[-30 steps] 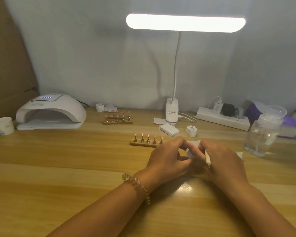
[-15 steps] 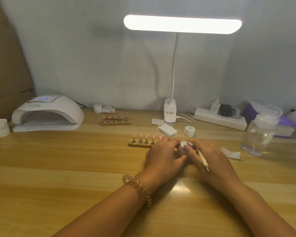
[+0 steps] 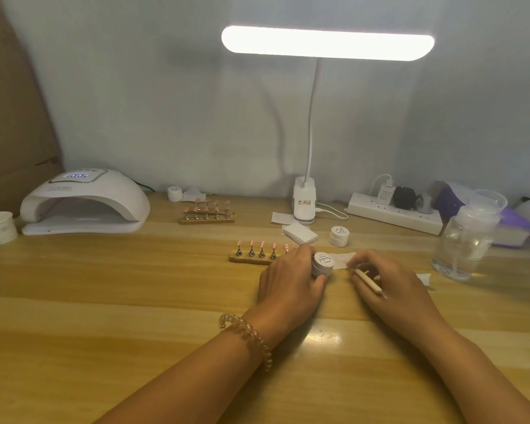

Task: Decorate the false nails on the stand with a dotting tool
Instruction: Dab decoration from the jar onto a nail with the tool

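Left hand [image 3: 291, 283] gripped a small white jar [image 3: 322, 264], lid apparently on. Right hand [image 3: 389, 280] held the dotting tool [image 3: 368, 280] across curled fingers, with the metal tip aimed back toward the person, away from the work. Hands were apart.

Stand [image 3: 251, 258] sat just beyond the left hand's knuckles, its right end hidden behind them. Its long axis ran left-right, with the false nails [image 3: 262, 243] in a row on top.

Left hand was nearer the stand. The tool hand sat off to the stand's right, jar between.

My read: the jar needs opening and the tool turning tip-forward before any dotting.
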### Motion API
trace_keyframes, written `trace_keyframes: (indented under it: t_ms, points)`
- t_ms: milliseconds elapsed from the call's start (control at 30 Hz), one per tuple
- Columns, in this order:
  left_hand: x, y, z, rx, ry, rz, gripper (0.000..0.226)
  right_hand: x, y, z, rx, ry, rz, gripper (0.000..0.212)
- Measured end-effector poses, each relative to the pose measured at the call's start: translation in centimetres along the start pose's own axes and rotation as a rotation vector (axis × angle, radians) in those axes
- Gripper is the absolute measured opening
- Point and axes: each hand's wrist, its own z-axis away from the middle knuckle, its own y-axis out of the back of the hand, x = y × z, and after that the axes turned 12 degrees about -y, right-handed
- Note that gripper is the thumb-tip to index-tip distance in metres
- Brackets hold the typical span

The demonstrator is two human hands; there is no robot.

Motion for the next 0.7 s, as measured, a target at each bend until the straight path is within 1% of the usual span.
trace_keyframes:
  t_ms: [133,267,367,433,500,567,633,667,700]
  points:
    - [0.0,-0.2,-0.1,-0.004,-0.014,-0.037,0.05,-0.1,-0.1,0.0,-0.004,0.064,0.138,0.016]
    - [0.1,-0.4,0.0,0.028,-0.059,-0.097,0.052,-0.3,-0.2,-0.1,0.006,0.089,0.215,0.018]
    - [0.4,-0.3,0.1,0.08,-0.101,-0.133,0.048,0.0,-0.6,0.0,-0.014,0.093,0.306,0.033]
    - [0.6,-0.2,0.3,0.11,-0.135,-0.139,0.048,0.3,-0.8,0.0,-0.034,0.083,0.322,0.045]
    - [0.7,0.2,0.5,0.142,-0.183,-0.144,0.05,0.5,-1.0,0.0,-0.041,0.064,0.323,0.049]
    - [0.5,1.1,0.5,0.213,-0.231,-0.163,0.048,0.5,-1.2,0.0,-0.043,0.048,0.325,0.051]
    - [-0.6,2.6,0.0,0.325,-0.191,-0.192,0.046,0.6,-1.2,0.1,-0.05,0.028,0.318,0.05]
    - [-1.6,3.5,-0.2,0.357,-0.122,-0.208,0.047,0.6,-1.2,0.1,-0.052,0.02,0.313,0.049]
    - [-2.7,4.4,-0.3,0.351,-0.026,-0.225,0.048,0.6,-1.1,0.2,-0.049,0.008,0.306,0.048]
